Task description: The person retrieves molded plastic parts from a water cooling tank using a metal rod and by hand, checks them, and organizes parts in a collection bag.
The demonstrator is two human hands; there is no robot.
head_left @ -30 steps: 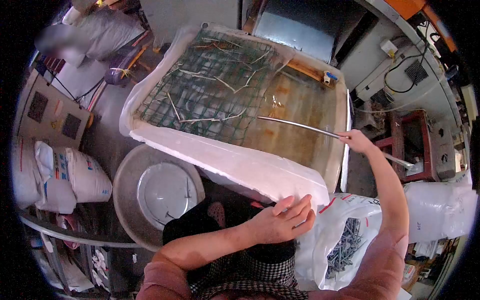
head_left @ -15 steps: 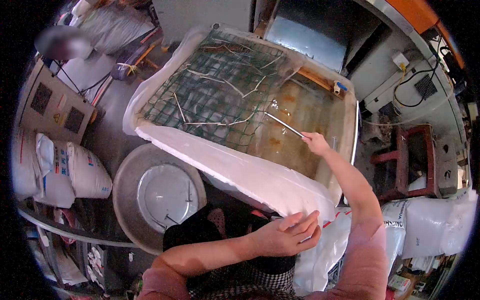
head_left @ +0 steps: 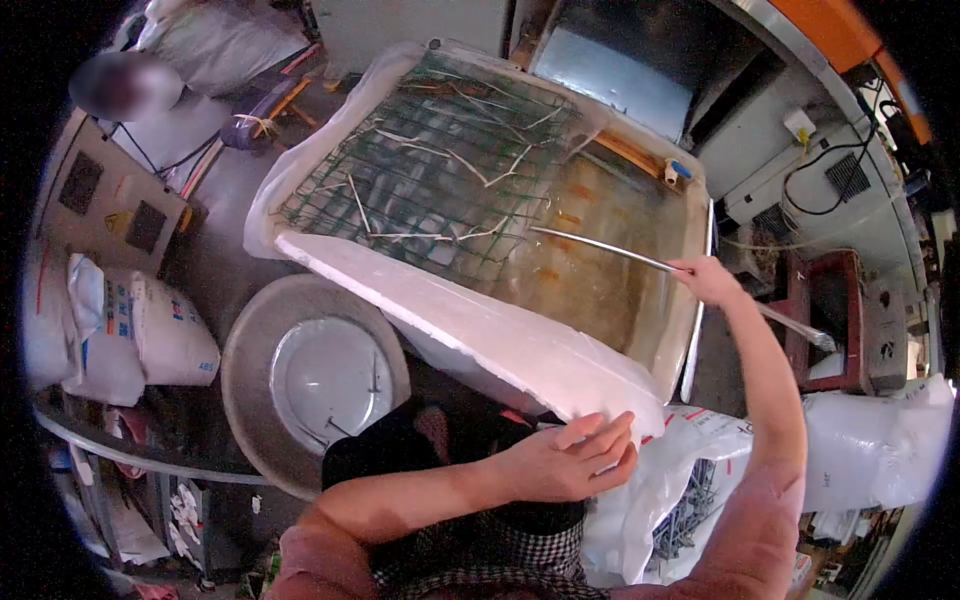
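Observation:
My right hand (head_left: 705, 280) is closed round a long thin metal rod (head_left: 605, 247), over the right side of a water-filled tub (head_left: 690, 215). The rod's far tip is at the edge of a green net (head_left: 415, 215) that covers the tub's left part. Beyond my wrist, a pale end of what looks like the same rod sticks out to the right. My left hand (head_left: 565, 462), fingers apart and holding nothing, lies by the near corner of the white foam board (head_left: 480, 325) along the tub's front. Whether its fingertips touch the board, I cannot tell.
A large round basin (head_left: 250, 400) with a few thin pieces inside stands left of my legs. An open white bag (head_left: 620, 540) holding many metal pieces is at my right. White sacks (head_left: 175, 330) stand at left, a dark red frame (head_left: 855, 320) at right.
My right hand has moved right and slightly up, drawing the rod with it, and more of the rod shows. The open bag's metal pieces have come into view. My left hand stays nearly still.

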